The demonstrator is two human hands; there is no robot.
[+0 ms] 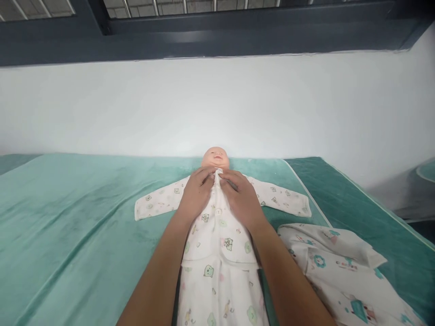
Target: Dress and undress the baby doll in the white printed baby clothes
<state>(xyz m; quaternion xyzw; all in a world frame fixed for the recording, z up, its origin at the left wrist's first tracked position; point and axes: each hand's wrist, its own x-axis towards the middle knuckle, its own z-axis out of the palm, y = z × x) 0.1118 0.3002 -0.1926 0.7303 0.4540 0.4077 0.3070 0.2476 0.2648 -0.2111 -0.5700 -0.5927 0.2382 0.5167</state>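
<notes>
A baby doll [216, 158] lies on its back, with its head toward the wall. It wears a white baby shirt [217, 226] printed with small green bears, the sleeves spread out to both sides. White trousers [220, 294] of the same print show below the hem. At the neckline, just under the doll's chin, my left hand [199, 192] pinches one front edge of the shirt. My right hand [239, 194] has its fingers closed on the opposite edge, close beside the left. A button shows lower on the front. My fingers partly hide the collar.
Beneath the doll is a green plush sheet [84, 226] with some creases. A crumpled white printed cloth [343, 267] lies at the right by my forearm. Behind stand a white wall [170, 104] and a dark window frame [217, 36] with metal bars.
</notes>
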